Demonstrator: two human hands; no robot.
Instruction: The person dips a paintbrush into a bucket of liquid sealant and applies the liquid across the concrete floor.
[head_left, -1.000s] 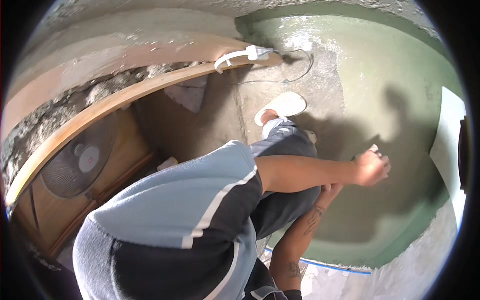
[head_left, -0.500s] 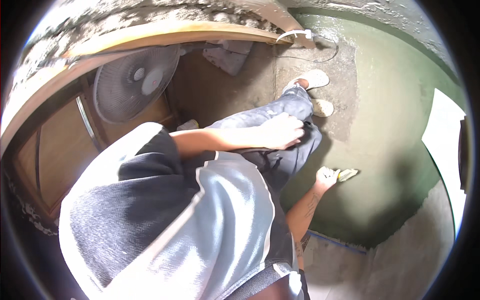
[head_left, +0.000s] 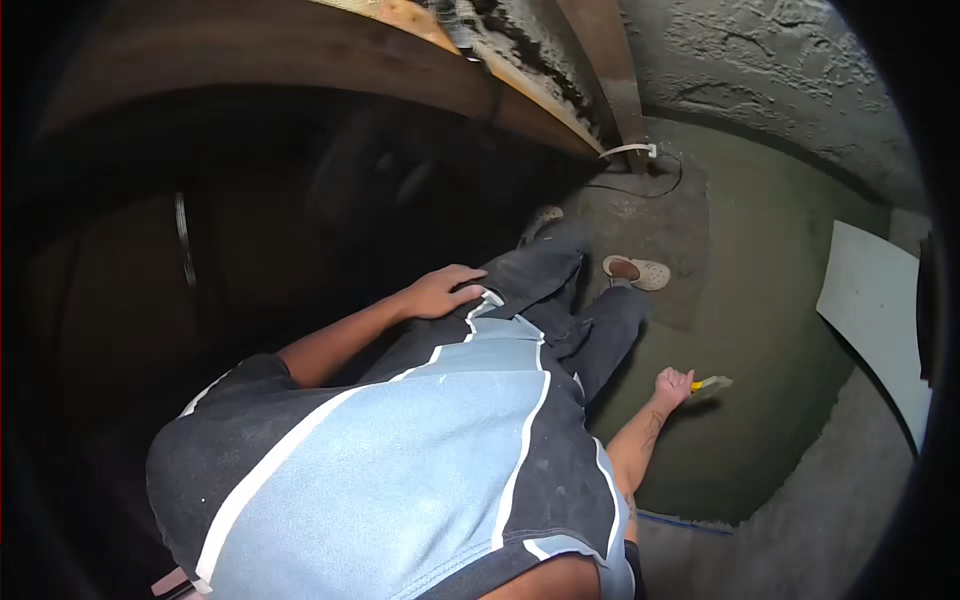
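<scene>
My right hand (head_left: 675,388) is closed around the yellow handle of a paintbrush (head_left: 713,383). The brush's pale, coated head points right, above or against the dark green wet-looking surface (head_left: 760,300); whether it touches cannot be made out. Over on the left, my left hand (head_left: 441,291) lies on my dark trousers near the hip, fingers stretched and the thumb apart, holding nothing.
A white panel (head_left: 872,300) stands at the right edge. Beyond the feet, a cable with a white tie (head_left: 652,151) hangs near a wooden post (head_left: 607,65). Rough grey wall (head_left: 760,60) is at the far right. A blue strip (head_left: 685,523) runs along the lower edge.
My left hand has drawn back from the thigh toward the hip. My legs have moved apart. The brush hand appears slightly farther right and lower. The view is darker, hiding the fan.
</scene>
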